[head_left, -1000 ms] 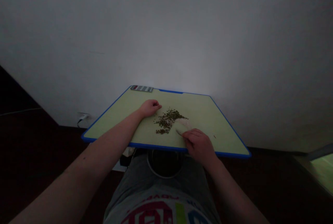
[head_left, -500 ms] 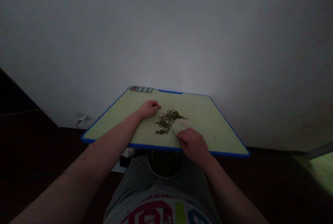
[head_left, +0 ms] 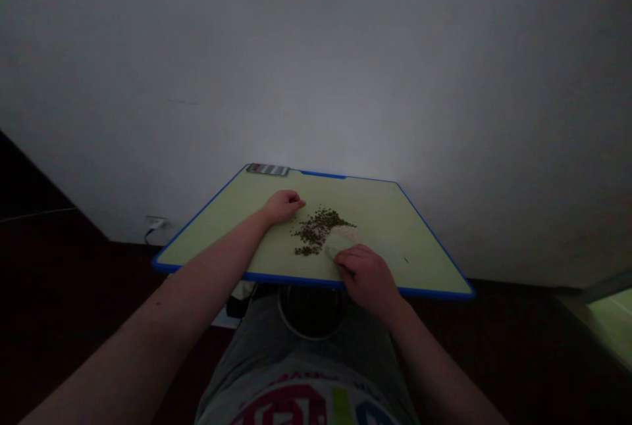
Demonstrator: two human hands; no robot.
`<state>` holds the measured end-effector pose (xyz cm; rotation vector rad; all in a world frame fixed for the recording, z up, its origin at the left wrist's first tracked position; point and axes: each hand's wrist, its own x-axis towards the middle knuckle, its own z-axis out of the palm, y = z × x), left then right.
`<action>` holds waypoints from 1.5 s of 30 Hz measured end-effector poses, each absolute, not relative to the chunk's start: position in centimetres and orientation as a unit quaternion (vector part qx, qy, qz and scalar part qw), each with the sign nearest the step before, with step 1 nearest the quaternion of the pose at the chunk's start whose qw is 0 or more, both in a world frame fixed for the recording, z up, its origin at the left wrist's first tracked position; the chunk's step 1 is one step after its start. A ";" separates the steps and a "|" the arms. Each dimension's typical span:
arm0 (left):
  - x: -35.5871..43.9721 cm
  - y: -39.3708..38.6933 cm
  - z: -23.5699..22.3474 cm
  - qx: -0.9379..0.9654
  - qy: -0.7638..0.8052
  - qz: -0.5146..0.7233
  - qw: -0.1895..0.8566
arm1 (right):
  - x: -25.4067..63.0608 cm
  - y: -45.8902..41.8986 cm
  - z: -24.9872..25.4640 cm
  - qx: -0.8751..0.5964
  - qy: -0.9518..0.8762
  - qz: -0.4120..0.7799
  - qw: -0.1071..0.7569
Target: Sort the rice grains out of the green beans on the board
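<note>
Nearest, our right hand (head_left: 366, 277) grips narrowly on a pale folded paper (head_left: 344, 236), just beside the crumbled green herb (head_left: 318, 232). Our left hand (head_left: 284, 206) curls near the pile, its hold unclear, on a blue-rimmed green board (head_left: 296, 277). Farther on, a blister pack (head_left: 267, 169) lies at the edge.

1. My bare right hand (head_left: 368, 280) has slid left across the pale green board with a blue rim (head_left: 385, 227), nearer the crumbly dark-green heap (head_left: 318, 231).
2. The pale cream paper-like piece (head_left: 343, 236) in my right fingers has shifted left with it.
3. My bare left hand (head_left: 282, 206) has crept slightly left.
</note>
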<state>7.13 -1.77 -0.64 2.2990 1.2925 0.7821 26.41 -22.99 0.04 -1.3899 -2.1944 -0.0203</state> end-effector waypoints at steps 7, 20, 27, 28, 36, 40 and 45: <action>6.9 -1.6 -0.8 0.817 0.456 0.286 0.205 | 27.7 -21.4 0.1 -0.559 -0.786 -0.037 0.261; 7.0 -1.7 -0.6 0.822 0.459 0.275 0.192 | 27.3 -22.1 0.5 -0.474 -0.826 0.029 0.305; 6.9 -1.3 -1.1 0.820 0.456 0.285 0.197 | 27.5 -23.2 0.7 -0.454 -0.834 0.038 0.310; 6.9 -1.3 -1.1 0.821 0.454 0.286 0.197 | 27.6 -23.1 0.7 -0.461 -0.830 0.034 0.313; 6.9 -1.6 -0.8 0.820 0.456 0.283 0.200 | 27.2 -22.2 0.6 -0.470 -0.821 0.030 0.324; 6.9 -1.5 -0.9 0.821 0.456 0.284 0.193 | 27.0 -22.4 0.8 -0.468 -0.822 0.041 0.321; 6.9 -1.5 -1.0 0.822 0.456 0.280 0.194 | 26.8 -22.1 0.9 -0.480 -0.812 0.040 0.328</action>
